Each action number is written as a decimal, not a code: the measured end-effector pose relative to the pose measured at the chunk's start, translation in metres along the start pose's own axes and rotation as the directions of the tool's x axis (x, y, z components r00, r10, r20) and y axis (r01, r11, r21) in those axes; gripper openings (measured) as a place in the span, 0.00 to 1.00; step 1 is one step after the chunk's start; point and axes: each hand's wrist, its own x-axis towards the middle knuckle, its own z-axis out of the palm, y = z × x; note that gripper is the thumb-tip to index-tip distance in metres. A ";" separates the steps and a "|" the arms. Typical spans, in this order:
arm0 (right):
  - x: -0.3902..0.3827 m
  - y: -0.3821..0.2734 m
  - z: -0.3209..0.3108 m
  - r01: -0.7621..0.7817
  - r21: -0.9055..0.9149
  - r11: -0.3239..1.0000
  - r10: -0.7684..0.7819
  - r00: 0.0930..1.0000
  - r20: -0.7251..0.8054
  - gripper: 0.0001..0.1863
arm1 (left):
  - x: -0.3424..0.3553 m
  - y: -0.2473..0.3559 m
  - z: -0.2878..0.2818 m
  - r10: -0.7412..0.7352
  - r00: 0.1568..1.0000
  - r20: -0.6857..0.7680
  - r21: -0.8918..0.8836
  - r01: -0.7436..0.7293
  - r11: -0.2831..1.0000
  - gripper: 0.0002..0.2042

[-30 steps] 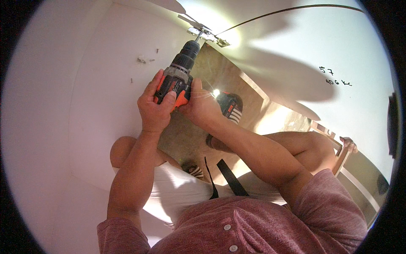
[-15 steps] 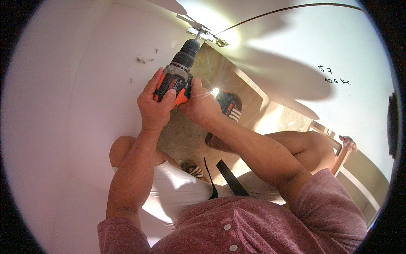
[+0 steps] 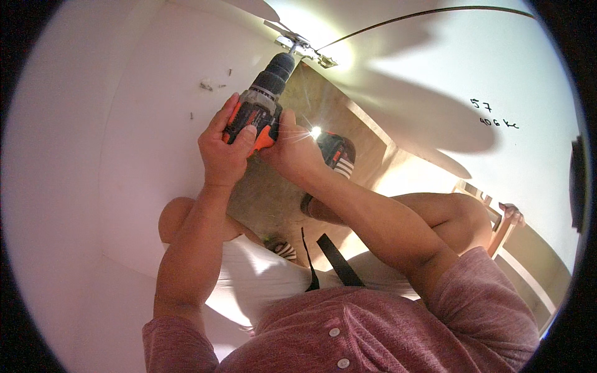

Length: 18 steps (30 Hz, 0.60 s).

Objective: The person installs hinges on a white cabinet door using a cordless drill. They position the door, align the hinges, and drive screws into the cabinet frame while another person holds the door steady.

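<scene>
A black, grey and orange cordless drill points up and away from me. Its bit meets a metal hinge at the edge of the white panel. My left hand is closed round the back of the drill body, thumb on top. My right hand wraps the handle, which its fingers mostly hide. Past that hand shows the drill's battery base, with a bright lamp lit on it. A second metal plate sits beside the hinge.
Several small screws lie on the white surface at left. A dark cable or rod arcs across the top. Handwriting marks the right-hand white panel. At far right another person's hand rests on a wooden frame. My knees flank the brown floor.
My hands and the drill have shifted very slightly left and down at the rear end. The bit stays at the hinge, and both hands keep their hold.
</scene>
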 end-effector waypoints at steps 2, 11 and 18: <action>-0.001 0.000 -0.001 0.011 -0.024 1.000 -0.011 1.000 0.006 0.28 | 0.001 -0.001 0.001 -0.003 1.000 -0.002 -0.009 0.003 1.000 0.29; 0.001 -0.004 -0.007 -0.016 -0.003 1.000 0.016 0.998 0.056 0.29 | 0.006 0.004 0.000 0.002 1.000 0.006 0.045 -0.002 0.999 0.28; 0.000 -0.004 0.000 -0.016 0.029 0.999 0.016 1.000 -0.018 0.31 | 0.005 0.008 0.000 -0.054 0.999 0.010 -0.013 0.054 0.998 0.29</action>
